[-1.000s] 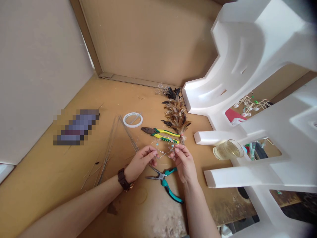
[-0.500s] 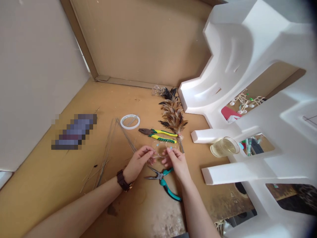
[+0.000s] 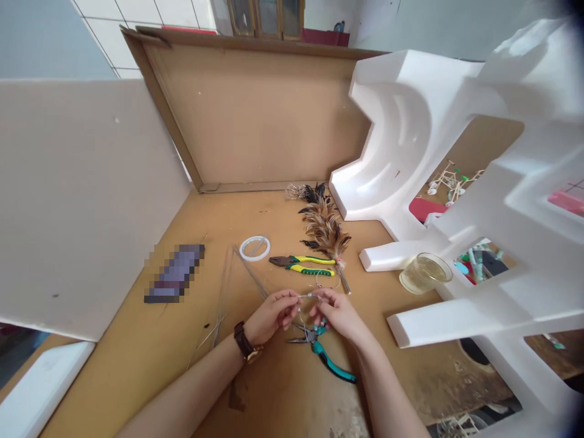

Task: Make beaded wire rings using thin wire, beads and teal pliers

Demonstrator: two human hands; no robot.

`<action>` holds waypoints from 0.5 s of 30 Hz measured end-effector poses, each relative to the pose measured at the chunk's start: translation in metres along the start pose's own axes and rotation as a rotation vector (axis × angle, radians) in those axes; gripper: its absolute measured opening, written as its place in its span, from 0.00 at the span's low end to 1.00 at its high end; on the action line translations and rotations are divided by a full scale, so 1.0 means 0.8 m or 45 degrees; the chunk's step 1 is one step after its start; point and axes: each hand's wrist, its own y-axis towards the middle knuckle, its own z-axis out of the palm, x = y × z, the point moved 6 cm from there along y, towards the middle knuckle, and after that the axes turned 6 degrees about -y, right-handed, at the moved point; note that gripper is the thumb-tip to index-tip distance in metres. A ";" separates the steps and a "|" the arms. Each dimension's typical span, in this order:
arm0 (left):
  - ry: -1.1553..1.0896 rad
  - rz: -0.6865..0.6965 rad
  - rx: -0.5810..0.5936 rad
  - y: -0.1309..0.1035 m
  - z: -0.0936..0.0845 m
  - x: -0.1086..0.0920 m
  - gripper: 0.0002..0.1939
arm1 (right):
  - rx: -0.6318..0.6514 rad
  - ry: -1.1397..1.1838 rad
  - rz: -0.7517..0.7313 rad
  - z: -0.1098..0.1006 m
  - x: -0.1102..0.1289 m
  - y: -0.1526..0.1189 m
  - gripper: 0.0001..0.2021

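Low over a cardboard-covered table [image 3: 137, 340], a person's left hand [image 3: 272, 316] and right hand [image 3: 338, 313] met above teal-handled pliers [image 3: 326, 353], the fingers of each pinched narrow on the ends of a thin silver wire [image 3: 309, 296] strung with small pale-blue beads. The wire ran level between the two hands, just clear of the table, with a loop curling beyond the right hand. Work this fine seemed best done with short, firm grips close to the bend, the wire kept taut so the beads could not slide, and the wrists held low for steadiness. Just beyond lay yellow-and-green pliers [image 3: 303, 265], a bundle of straight wire rods [image 3: 237, 277] to the left, a white tape ring [image 3: 254, 247] and a brown feather duster [image 3: 325, 225]. A clear cup [image 3: 425, 272] stood to the right beneath white foam packing [image 3: 479, 201]. The bead count and the wire's exact shape were too small to read; the hands hid the pliers' hinge, and a pixelated object [image 3: 176, 281] at left could not be identified.
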 end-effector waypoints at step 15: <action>1.508 0.523 -0.326 -0.010 -0.072 -0.114 0.07 | -0.627 0.757 -0.287 -0.076 0.024 -0.006 0.19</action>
